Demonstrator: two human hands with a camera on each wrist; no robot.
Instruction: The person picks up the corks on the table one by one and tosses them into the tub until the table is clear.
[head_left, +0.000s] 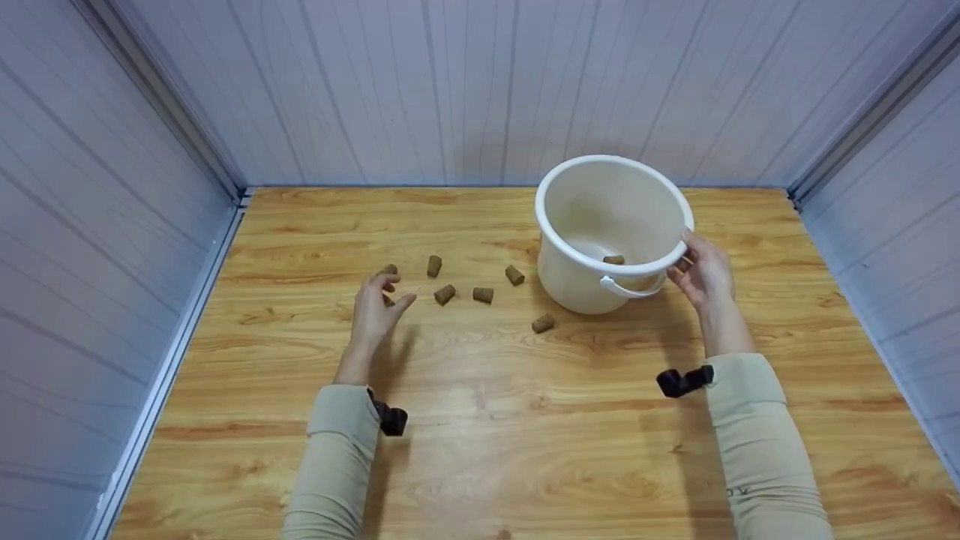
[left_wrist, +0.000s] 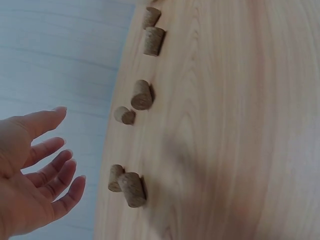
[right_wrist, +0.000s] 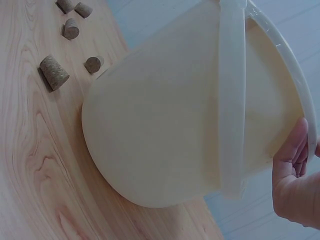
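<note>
My left hand (head_left: 375, 311) hovers at the left with fingers loosely bent and apart, holding nothing. A cork (head_left: 388, 269) shows just past its fingertips, and another is partly hidden between fingers and thumb. In the left wrist view, the corks (left_wrist: 132, 190) lie apart from the left hand (left_wrist: 42, 175). At the right, my right hand (head_left: 705, 276) grips the rim of a white plastic bucket (head_left: 574, 279), the thumb (right_wrist: 292, 142) against the rim in the right wrist view. Inside the bucket, one cork (head_left: 613, 259) is visible.
Several more corks lie scattered between hand and bucket, including one (head_left: 445, 294) near the left thumb and one (head_left: 543, 323) in front of the bucket. The bucket's handle (head_left: 634, 289) hangs at its front. Panelled walls (head_left: 465, 90) enclose the wooden table (head_left: 480, 450) behind and at both sides.
</note>
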